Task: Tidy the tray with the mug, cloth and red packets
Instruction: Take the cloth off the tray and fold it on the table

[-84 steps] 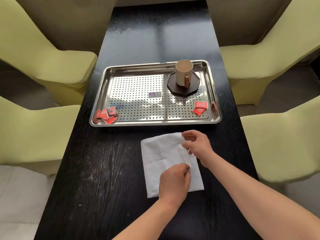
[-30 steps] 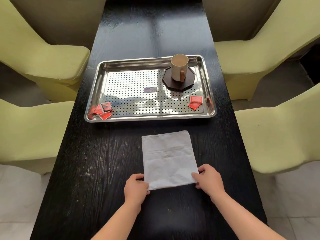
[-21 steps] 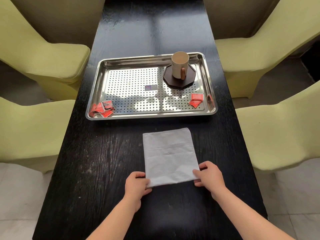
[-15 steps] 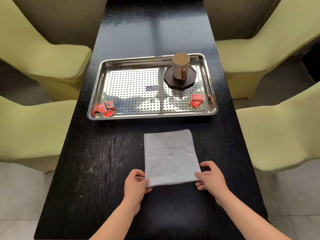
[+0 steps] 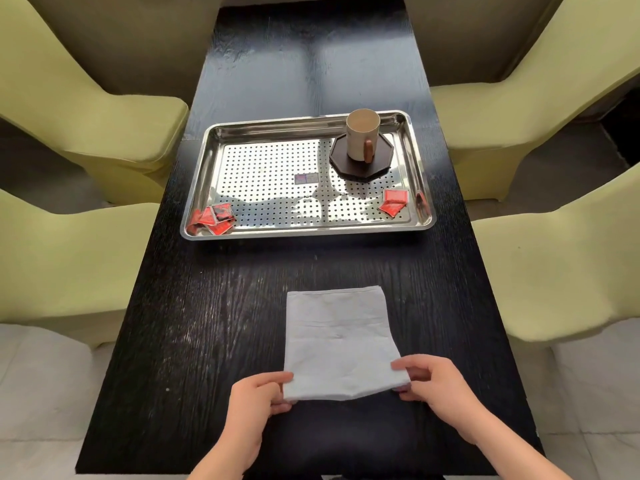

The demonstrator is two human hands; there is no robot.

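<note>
Cloth (image 5: 337, 341), white and folded to a rectangle, is lying on the black table (image 5: 225, 306), on the near side of the tray (image 5: 304, 234) and well apart from it. Left hand (image 5: 254, 400) is pinching the cloth's near left corner, thumb on top and fingers curling underneath. Right hand (image 5: 436, 386) is pinching the near right corner in the same way, and I am seeing the near edge being held a little off the wood. The tray is steel with a perforated floor and is sitting crosswise farther up the table. Mug (image 5: 360, 136), cream with a brown handle turned toward the camera, is standing upright on a dark octagonal coaster (image 5: 382, 166) in the tray's far right corner. Red packets, left group (image 5: 214, 220), are lying overlapped in the tray's near left corner; I cannot tell their exact number. Red packets, right group (image 5: 394, 202), are lying in the near right corner, near the rim. Small label (image 5: 306, 178) is showing at the tray's middle. Green chairs (image 5: 86, 109) are flanking the table, two on each side.
</note>
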